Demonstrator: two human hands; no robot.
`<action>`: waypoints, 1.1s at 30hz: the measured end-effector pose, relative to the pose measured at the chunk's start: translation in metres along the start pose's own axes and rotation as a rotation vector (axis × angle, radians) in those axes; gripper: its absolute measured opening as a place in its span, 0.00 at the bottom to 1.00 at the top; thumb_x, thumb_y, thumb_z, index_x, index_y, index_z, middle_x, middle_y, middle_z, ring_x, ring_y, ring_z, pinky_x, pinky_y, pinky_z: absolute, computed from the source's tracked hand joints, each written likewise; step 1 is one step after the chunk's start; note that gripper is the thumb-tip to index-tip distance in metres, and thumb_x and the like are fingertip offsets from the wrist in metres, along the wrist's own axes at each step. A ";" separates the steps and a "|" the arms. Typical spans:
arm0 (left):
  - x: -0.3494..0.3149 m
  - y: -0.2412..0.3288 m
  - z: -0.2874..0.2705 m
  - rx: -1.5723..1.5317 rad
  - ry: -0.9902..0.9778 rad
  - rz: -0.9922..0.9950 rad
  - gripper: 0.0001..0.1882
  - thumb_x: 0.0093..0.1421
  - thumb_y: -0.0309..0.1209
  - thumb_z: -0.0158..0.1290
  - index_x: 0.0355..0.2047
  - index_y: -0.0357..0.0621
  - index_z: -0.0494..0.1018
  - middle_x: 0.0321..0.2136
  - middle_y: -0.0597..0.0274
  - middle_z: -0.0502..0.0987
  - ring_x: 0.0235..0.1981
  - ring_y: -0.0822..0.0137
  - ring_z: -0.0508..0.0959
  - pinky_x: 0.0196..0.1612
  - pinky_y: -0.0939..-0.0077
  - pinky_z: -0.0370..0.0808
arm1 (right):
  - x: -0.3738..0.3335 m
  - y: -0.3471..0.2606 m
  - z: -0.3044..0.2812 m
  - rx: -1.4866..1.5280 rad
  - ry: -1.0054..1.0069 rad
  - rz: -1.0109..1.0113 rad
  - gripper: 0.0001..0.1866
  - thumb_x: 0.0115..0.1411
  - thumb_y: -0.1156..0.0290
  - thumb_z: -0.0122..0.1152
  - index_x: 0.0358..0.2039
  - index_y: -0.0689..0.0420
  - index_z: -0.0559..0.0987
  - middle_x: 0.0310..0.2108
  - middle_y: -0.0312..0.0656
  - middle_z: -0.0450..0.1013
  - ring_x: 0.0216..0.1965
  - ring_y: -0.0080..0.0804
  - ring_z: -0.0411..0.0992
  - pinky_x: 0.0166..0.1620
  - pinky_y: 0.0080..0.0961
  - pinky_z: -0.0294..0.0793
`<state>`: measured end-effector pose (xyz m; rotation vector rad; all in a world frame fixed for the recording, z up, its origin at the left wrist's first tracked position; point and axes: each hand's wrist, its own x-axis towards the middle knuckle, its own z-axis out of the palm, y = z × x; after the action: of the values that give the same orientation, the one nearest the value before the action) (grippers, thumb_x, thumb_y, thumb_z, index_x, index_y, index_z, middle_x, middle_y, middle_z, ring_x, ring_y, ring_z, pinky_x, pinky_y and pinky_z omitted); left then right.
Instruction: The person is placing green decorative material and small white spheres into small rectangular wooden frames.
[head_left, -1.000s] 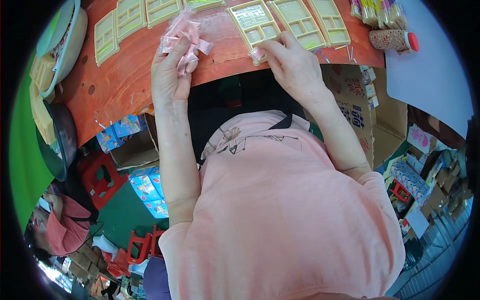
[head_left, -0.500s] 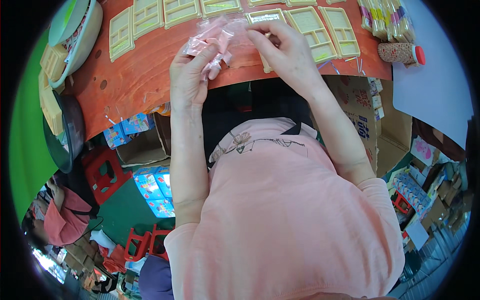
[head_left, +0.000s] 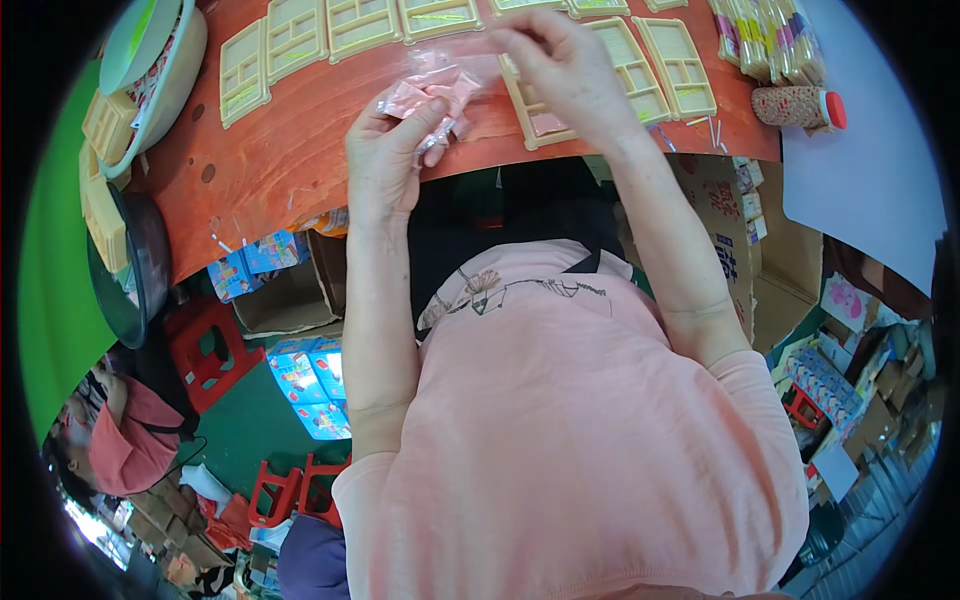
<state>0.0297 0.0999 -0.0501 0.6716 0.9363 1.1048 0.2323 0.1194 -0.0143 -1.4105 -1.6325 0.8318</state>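
Note:
My left hand (head_left: 392, 150) is closed around a bunch of small clear packets with pink contents (head_left: 435, 92), held above the red table's near part. My right hand (head_left: 575, 75) is raised to the right of the bunch, thumb and forefinger bent together over a cream compartment tray (head_left: 532, 138). Whatever its fingertips pinch is too small or clear to make out. Something pink (head_left: 548, 123) lies in that tray's near compartment, partly below my right hand. Beside it stands another cream tray (head_left: 640, 75), half hidden by the hand.
Several more cream trays (head_left: 297, 35) line the red table (head_left: 265, 160), some holding yellow-green pieces. At the right are bagged sticks (head_left: 770, 45) and a red-lidded jar (head_left: 790, 107). A white basin (head_left: 175, 90) stands at the left. Cardboard boxes (head_left: 715, 215) sit below the edge.
My right hand has moved up and slightly right, uncovering the near tray and the pink thing in it. The left hand and its bunch have shifted slightly right.

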 end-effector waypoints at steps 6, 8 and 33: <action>-0.004 0.006 -0.003 -0.001 -0.083 0.001 0.16 0.63 0.23 0.59 0.51 0.28 0.76 0.33 0.52 0.82 0.25 0.71 0.78 0.20 0.87 0.65 | -0.021 0.033 -0.117 -0.195 -0.104 0.086 0.13 0.67 0.65 0.62 0.43 0.63 0.80 0.34 0.31 0.75 0.37 0.16 0.71 0.41 0.15 0.70; -0.004 0.008 0.001 0.026 -0.028 0.021 0.16 0.63 0.23 0.60 0.50 0.29 0.76 0.34 0.54 0.82 0.26 0.71 0.79 0.19 0.86 0.65 | -0.035 0.044 -0.138 -0.125 -0.104 0.172 0.13 0.67 0.65 0.61 0.42 0.63 0.80 0.34 0.30 0.74 0.38 0.15 0.69 0.42 0.15 0.69; -0.001 0.003 0.003 0.099 -0.014 -0.004 0.13 0.59 0.21 0.63 0.44 0.34 0.78 0.33 0.56 0.83 0.23 0.76 0.78 0.19 0.85 0.68 | -0.004 -0.002 0.011 -0.070 -0.089 -0.153 0.13 0.66 0.66 0.62 0.45 0.61 0.81 0.32 0.39 0.76 0.30 0.22 0.74 0.32 0.23 0.72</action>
<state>0.0308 0.0998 -0.0462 0.7568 0.9847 1.0545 0.2222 0.1153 -0.0179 -1.2931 -1.8288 0.7643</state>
